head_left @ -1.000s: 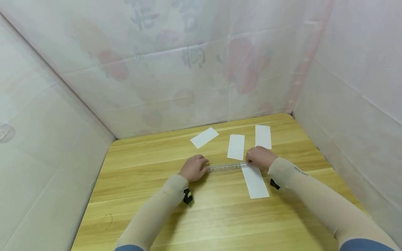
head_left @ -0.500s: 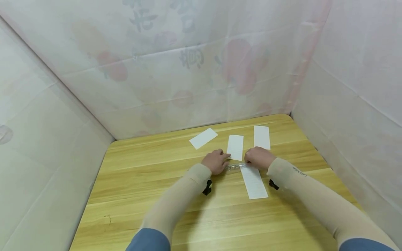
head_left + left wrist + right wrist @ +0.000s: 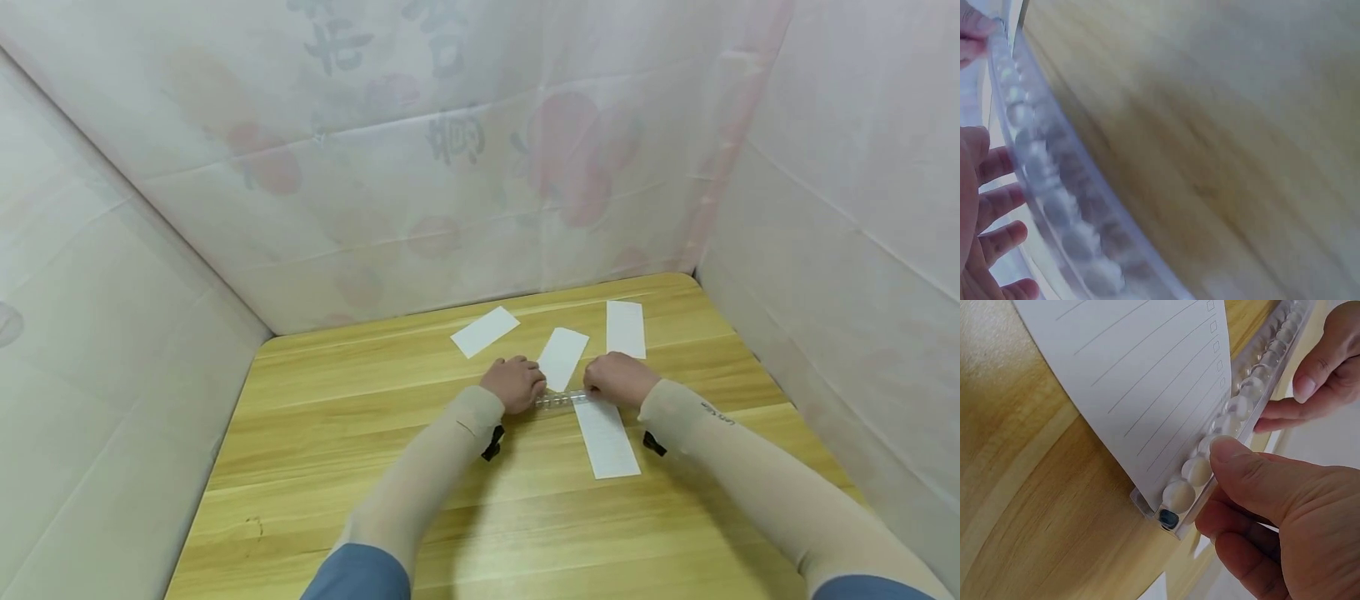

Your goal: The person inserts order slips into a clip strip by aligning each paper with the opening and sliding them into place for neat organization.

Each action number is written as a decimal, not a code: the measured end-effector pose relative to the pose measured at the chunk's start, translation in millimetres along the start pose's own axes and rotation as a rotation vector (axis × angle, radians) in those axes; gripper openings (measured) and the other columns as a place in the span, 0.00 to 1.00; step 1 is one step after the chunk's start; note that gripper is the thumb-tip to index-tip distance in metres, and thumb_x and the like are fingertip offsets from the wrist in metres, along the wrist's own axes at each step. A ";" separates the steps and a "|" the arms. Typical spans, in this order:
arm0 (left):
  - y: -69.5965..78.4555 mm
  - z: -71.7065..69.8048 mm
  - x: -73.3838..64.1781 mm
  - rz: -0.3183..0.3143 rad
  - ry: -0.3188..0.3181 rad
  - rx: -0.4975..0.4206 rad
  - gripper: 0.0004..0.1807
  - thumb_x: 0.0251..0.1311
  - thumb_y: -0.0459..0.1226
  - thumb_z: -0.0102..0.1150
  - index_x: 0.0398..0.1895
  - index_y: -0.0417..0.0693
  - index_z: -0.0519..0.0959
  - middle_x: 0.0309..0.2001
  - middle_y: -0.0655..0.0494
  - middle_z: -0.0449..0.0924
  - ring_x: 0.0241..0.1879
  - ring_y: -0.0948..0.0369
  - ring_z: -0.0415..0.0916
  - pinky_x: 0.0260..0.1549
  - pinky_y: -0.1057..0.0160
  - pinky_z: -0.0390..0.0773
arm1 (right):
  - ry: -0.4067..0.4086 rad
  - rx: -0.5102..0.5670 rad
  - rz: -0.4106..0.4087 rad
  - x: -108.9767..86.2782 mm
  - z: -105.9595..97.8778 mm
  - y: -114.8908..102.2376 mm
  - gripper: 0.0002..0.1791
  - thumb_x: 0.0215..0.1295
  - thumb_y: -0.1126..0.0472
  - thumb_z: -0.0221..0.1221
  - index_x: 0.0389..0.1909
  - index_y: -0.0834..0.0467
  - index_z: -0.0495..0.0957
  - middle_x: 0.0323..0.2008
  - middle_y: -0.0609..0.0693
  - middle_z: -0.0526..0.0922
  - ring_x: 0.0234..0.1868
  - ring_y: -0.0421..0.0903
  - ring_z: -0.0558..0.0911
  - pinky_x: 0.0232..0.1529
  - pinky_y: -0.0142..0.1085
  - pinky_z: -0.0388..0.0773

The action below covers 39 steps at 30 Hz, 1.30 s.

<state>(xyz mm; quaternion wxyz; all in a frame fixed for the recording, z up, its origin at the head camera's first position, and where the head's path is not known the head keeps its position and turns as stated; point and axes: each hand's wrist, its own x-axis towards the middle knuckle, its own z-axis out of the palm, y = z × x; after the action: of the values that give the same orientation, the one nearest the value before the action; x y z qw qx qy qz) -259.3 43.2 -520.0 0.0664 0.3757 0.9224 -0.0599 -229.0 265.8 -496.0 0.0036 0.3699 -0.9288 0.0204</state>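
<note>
A clear plastic binder strip (image 3: 558,400) with a row of round bumps lies crosswise between the hands. My right hand (image 3: 621,377) pinches it near one end, thumb on the bumps and curled fingers behind. Into that end runs the edge of a lined white sheet (image 3: 1141,381), printed with small boxes. My left hand (image 3: 513,385) is at the strip's other end, its fingers extended behind the strip in the left wrist view. Those fingers reach the near corner of a tilted middle sheet (image 3: 564,354). Part of the strip is hidden under the hands.
Two more white sheets lie toward the back of the wooden table (image 3: 337,467): a slanted left sheet (image 3: 485,332) and a right sheet (image 3: 626,327) beyond my right hand. Pale fabric walls (image 3: 465,217) enclose the back and sides.
My left hand has moved right along the strip to the middle sheet. That sheet has turned, its near end swinging left and nearer the strip. My right hand has stayed in place.
</note>
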 end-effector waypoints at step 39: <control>-53.8 -0.9 -12.9 -0.089 0.089 -0.141 0.13 0.64 0.48 0.51 0.44 0.54 0.79 0.41 0.61 0.78 0.38 0.63 0.75 0.39 0.64 0.74 | 0.004 0.017 0.004 -2.2 0.2 -2.8 0.25 0.44 0.79 0.52 0.08 0.48 0.57 0.12 0.40 0.56 0.17 0.37 0.54 0.21 0.32 0.53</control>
<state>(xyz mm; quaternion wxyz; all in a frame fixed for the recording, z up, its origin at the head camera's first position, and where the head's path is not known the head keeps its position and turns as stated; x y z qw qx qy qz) -288.0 -3.7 -513.7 0.0490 0.3309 0.9422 0.0188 -225.5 265.2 -496.1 0.0021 0.3681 -0.9293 0.0287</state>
